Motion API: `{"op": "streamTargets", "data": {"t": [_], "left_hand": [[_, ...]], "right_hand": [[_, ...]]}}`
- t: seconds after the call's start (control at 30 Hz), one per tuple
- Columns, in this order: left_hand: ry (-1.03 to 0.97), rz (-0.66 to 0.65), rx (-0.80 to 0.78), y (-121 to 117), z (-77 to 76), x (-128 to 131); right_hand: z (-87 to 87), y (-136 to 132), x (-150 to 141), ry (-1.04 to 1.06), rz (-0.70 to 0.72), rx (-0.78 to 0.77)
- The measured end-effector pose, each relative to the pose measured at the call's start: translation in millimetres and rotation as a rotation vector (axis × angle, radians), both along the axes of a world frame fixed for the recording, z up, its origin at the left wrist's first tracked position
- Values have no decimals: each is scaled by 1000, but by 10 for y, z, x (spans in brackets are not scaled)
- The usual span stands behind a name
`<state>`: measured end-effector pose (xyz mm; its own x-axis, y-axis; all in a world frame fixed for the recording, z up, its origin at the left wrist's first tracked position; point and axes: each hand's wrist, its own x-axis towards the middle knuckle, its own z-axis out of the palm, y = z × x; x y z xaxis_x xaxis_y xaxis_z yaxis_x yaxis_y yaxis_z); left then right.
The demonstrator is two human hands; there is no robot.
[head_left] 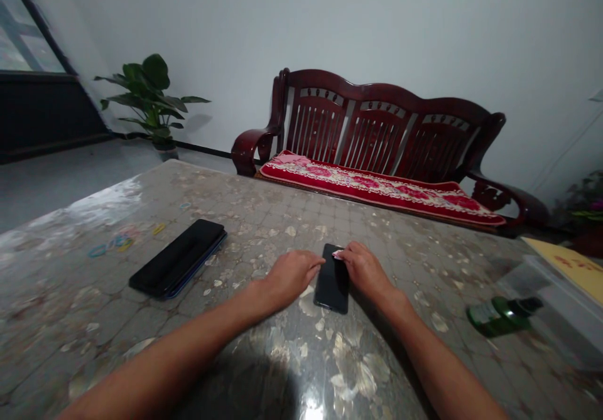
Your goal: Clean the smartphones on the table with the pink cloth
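Note:
A black smartphone (332,285) lies flat on the table, screen up, between my two hands. My left hand (293,274) is closed, its fingertips pressed at the phone's left edge. On the phone's upper right part rests my right hand (366,268), pinching a small white and pink scrap (338,255); whether it is cloth or paper I cannot tell. Further left, more dark phones (179,260) lie in a stack, a black one on top and a blue edge showing beneath.
Colourful loops (117,242) and a yellow clip-like piece (159,228) lie at the left. A green bottle (502,315) lies on its side at the right, beside a clear plastic box (551,301) under a yellow packet (572,266). Behind the patterned table (264,219) stands a wooden bench (372,125).

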<state>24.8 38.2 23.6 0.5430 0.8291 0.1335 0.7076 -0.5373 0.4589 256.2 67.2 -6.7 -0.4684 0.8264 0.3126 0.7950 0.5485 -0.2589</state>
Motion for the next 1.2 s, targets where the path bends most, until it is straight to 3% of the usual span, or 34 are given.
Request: {"op": "streamTargets", "data": {"t": [0.17, 0.33, 0.47, 0.67, 0.8, 1.03, 1.2], "left_hand": [[52, -111, 156, 424, -146, 73], [201, -314, 147, 787, -262, 178], [248, -390, 139, 886, -286, 205], [239, -444, 193, 826, -221, 163], [276, -339, 270, 657, -200, 100], [509, 128, 351, 196, -175, 12], [562, 144, 252, 113, -33, -144]], "right_hand": [[31, -1, -7, -46, -44, -15], [30, -63, -8, -29, -3, -18], [16, -145, 8, -8, 101, -22], [13, -128, 12, 29, 55, -40], [59, -188, 29, 45, 109, -72], [147, -274, 15, 67, 106, -111], [159, -270, -106, -5, 34, -94]]}}
